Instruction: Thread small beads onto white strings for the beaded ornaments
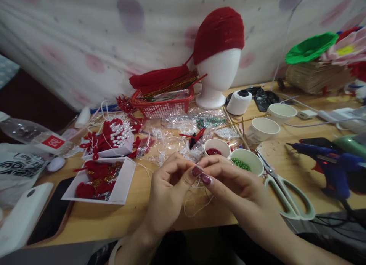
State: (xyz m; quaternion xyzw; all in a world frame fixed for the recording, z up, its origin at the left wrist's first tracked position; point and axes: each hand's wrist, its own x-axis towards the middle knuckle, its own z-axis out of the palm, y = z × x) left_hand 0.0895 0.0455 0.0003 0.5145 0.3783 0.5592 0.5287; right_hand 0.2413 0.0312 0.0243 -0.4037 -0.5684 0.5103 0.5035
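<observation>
My left hand [168, 190] and my right hand [238, 185] meet above the front of the table, thumbs and fingertips pinched together. A thin pale thread [197, 213] hangs in a loop below my fingertips, so both hands seem to pinch it. Whatever else sits between the fingertips is hidden. Just beyond my fingers stand a cup of dark red beads [214, 151] and a cup of green beads [240, 164]. Open-handled scissors [281, 181] lie right of my right hand. To the left of my left hand is a white box [126, 181] with red and gold fuzzy pieces.
A blue glue gun [328, 162] lies at the right. Behind stand a white foam head [220, 72] with a red covering, a red basket [162, 107] and a thread cone [239, 102]. A bottle [31, 133] and phone [53, 211] lie left. Plastic bags [160, 139] cover the middle.
</observation>
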